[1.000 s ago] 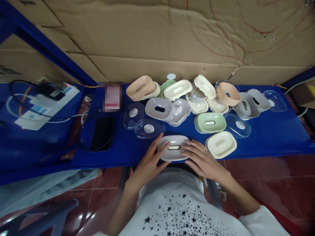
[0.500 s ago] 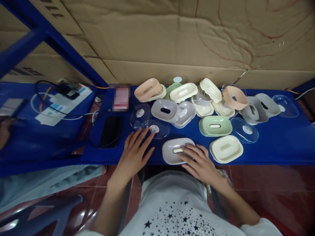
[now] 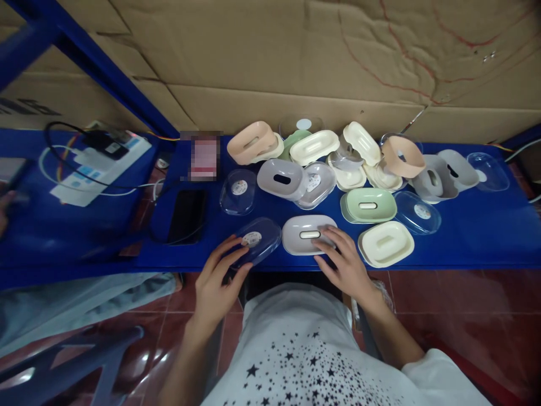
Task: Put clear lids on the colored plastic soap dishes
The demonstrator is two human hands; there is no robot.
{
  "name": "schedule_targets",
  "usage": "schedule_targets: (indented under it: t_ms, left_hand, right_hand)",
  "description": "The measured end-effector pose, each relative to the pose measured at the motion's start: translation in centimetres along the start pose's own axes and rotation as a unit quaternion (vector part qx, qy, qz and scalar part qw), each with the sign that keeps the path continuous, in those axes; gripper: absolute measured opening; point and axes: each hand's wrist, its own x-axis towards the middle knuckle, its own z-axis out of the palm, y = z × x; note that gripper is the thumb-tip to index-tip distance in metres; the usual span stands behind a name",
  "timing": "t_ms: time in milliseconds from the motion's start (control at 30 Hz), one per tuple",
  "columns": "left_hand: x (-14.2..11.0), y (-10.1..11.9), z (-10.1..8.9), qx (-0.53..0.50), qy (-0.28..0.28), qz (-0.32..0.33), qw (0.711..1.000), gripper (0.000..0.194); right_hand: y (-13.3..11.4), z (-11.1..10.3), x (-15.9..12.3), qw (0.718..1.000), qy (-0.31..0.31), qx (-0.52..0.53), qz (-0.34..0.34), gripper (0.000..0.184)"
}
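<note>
Left grip (image 3: pixel 220 264) is closed by thumb and fingers on the near left end of a clear oval plastic lid (image 3: pixel 262 243) with a round white sticker. Right grip (image 3: pixel 328 247), fingers loosely spread, touches the right end of a glossy grey oval plastic box (image 3: pixel 295 232), lying on the blue tabletop (image 3: pixel 477 237) between both grips. Beyond the right grip sits a pale green oval plastic box (image 3: pixel 382 207); to its right, a cream oval plastic tray (image 3: pixel 401 251).
</note>
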Motion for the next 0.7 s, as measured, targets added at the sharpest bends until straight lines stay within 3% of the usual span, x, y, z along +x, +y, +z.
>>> schedule_targets:
  t_ms: [100,200,367,433,500,600,700]
  left_hand:
    - [1.0,0.8,1.0,0.008,0.099,-0.016,0.995,0.013]
    - [2.1,0.9,1.7,0.029,0.161,-0.027,0.986,0.008]
    - [3.9,1.2,2.5,0.021,0.252,-0.045,0.966,0.03]
    - [4.3,1.6,3.3,-0.022,0.222,-0.007,0.975,0.028]
    - [4.6,2.0,4.5,-0.078,0.145,0.057,0.985,0.019]
    - [4.9,2.0,6.1,-0.118,0.013,0.115,0.986,0.009]
    - [5.1,1.7,6.4,-0.095,-0.084,0.115,0.985,0.019]
  right_hand:
    - [-0.2,-0.1,0.2,1.0,0.0,0.003,0.012,0.08]
    - [-0.5,-0.1,0.6,1.0,0.005,0.008,0.026,0.093]
    - [-1.0,0.3,1.4,0.999,-0.01,0.009,0.035,0.095]
    - [-1.1,0.4,1.5,0.999,0.009,0.019,0.041,0.101]
    - [-1.0,0.4,1.6,0.998,0.021,0.032,0.047,0.099]
    - [-0.7,0.0,1.7,0.998,0.007,0.045,0.047,0.078]
    - [-0.5,-0.3,1.8,0.998,0.017,0.048,0.045,0.06]
